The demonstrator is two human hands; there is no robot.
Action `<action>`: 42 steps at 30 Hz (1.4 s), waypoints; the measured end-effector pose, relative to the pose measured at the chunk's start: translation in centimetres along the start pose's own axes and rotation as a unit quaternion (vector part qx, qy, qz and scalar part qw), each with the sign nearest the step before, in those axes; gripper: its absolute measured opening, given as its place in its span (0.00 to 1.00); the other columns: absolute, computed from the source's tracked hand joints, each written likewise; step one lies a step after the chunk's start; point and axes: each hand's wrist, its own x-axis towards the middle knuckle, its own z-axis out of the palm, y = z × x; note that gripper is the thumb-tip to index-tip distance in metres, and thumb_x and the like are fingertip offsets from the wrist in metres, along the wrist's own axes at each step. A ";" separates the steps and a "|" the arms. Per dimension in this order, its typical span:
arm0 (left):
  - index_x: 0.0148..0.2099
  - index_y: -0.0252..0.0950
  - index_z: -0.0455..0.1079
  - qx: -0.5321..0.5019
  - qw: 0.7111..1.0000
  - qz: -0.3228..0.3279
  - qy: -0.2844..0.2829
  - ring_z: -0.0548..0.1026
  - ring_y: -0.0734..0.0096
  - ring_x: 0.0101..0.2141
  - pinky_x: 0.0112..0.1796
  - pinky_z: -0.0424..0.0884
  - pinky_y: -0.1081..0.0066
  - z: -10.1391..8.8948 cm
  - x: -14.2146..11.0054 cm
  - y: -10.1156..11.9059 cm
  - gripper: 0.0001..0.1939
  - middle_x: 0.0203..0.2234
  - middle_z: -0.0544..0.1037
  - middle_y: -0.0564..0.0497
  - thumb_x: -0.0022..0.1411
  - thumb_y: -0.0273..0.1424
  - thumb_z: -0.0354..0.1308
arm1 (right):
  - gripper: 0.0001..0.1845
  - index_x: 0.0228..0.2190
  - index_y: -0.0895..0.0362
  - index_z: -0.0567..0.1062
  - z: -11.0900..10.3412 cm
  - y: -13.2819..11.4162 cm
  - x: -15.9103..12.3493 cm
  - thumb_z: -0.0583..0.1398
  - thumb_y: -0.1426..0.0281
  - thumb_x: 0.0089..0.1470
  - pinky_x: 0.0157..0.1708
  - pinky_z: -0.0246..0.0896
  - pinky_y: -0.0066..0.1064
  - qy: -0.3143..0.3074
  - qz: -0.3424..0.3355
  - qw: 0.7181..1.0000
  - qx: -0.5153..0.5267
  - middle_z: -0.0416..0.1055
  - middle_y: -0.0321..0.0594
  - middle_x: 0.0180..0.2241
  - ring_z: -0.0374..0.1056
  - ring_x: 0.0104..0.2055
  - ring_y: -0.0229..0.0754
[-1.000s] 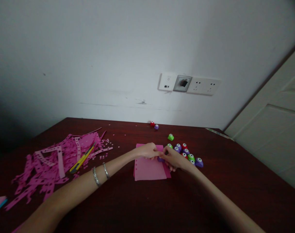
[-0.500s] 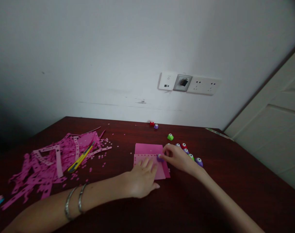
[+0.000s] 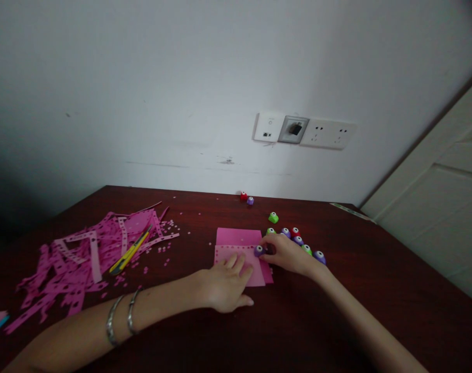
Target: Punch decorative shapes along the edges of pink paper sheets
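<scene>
A pink paper sheet [image 3: 236,241] with a row of punched holes lies on the dark wooden table [image 3: 337,311]. My left hand [image 3: 224,287] rests flat on its near part, fingers spread. At the sheet's right edge my right hand [image 3: 286,254] pinches a small purple paper punch [image 3: 258,250]. Just behind that hand sits a cluster of several small purple, red and green punches [image 3: 298,241].
A heap of punched pink paper strips [image 3: 80,256] with a yellow utility knife [image 3: 129,253] covers the table's left. A lone green punch [image 3: 273,217] and a red and purple pair [image 3: 246,198] lie nearer the wall. Wall sockets [image 3: 304,131] hang above; a door [image 3: 441,191] stands right.
My left hand left the punch, drew back toward me and now lies flat on the sheet. My right hand stayed on the purple punch at the sheet's right edge.
</scene>
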 end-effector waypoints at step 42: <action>0.43 0.31 0.69 -0.091 0.940 -0.080 0.320 0.69 0.61 0.43 0.44 0.62 0.67 -6.6 9.1 -10.7 0.16 0.42 0.73 0.42 0.54 0.33 0.55 | 0.10 0.28 0.57 0.74 -5.1 -1.8 -1.6 0.53 0.69 0.53 0.27 0.57 0.27 0.016 0.010 1.000 0.011 0.72 0.38 0.26 0.66 0.27 0.38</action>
